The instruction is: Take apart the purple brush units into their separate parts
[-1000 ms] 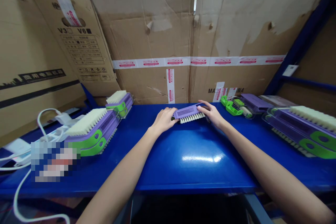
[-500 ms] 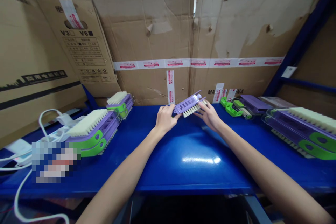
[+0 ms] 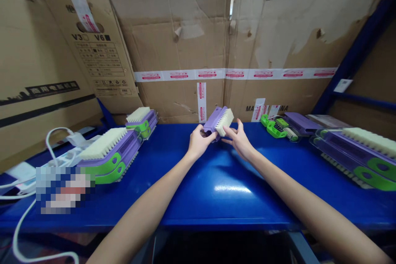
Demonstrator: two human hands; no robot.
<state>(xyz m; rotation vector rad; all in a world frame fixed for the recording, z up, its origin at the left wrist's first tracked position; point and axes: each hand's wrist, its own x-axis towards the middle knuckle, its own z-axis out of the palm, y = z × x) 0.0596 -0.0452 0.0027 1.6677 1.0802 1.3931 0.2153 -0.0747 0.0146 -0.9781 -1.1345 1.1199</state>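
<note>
A purple brush (image 3: 218, 120) with cream bristles is lifted above the blue table (image 3: 229, 185), one end pointing away from me, bristles facing right. My left hand (image 3: 200, 142) is closed on its near end. My right hand (image 3: 237, 140) sits just to the right with fingers spread, fingertips touching or almost touching the bristles.
Purple and green brush units (image 3: 107, 156) are stacked at the left, with another stack (image 3: 141, 120) behind and more (image 3: 359, 150) at the right. A green part (image 3: 276, 126) and a purple tray (image 3: 301, 120) lie back right. White cables (image 3: 52, 152) trail at the left. Cardboard boxes (image 3: 185, 45) wall off the back.
The brush has been raised off the table and swung end-on by my left hand. My right hand has let go of its far end and opened.
</note>
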